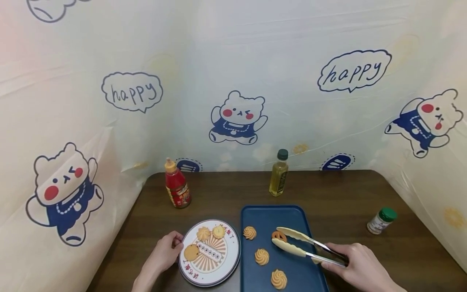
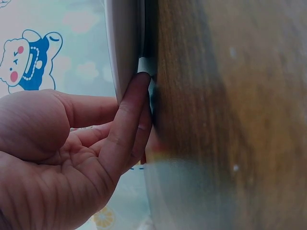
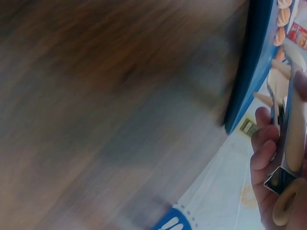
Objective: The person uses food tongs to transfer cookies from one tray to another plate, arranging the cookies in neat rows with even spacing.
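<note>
My left hand rests at the left rim of a round white plate that carries three cookies. In the left wrist view the fingers lie fairly straight against the plate's rim. My right hand grips cream tongs over a blue tray. The tongs' tips sit on either side of a brown pretzel-shaped cookie. Three swirl cookies lie on the tray. In the right wrist view, the right hand holds the tongs beside the tray's edge.
On the dark wooden table stand a red sauce bottle at the back left, an oil bottle behind the tray and a green-capped jar at the right. A cartoon-bear sheet walls the table on three sides.
</note>
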A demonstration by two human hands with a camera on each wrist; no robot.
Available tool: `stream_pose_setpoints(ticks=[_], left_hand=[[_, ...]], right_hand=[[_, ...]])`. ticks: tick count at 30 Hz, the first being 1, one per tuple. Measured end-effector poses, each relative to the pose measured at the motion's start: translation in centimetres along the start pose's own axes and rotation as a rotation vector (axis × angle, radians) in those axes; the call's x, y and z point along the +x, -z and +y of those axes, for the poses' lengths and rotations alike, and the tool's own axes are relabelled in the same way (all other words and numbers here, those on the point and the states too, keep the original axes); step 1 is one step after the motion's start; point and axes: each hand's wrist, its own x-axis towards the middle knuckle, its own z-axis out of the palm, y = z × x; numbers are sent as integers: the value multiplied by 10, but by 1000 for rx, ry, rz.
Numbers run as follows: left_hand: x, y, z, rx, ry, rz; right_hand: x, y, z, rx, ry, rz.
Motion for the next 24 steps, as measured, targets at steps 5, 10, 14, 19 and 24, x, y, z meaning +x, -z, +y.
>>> stream_pose_setpoints(ticks=[5, 10, 14, 19, 24], left_hand=[[-1, -1, -1, -14, 8, -2], [-1, 0, -2, -22, -7, -1], [-1, 1, -2, -32, -4, 1], [-1, 0, -1, -36, -10, 1], [-1, 0, -1, -36, -12, -3]], right_hand=[[10, -3, -11, -9, 31, 44], [19, -3, -23, 12, 41, 52], [26, -3, -33, 30, 63, 77], [32, -7, -43, 50, 98, 67], [40, -15, -53, 58, 149, 63]])
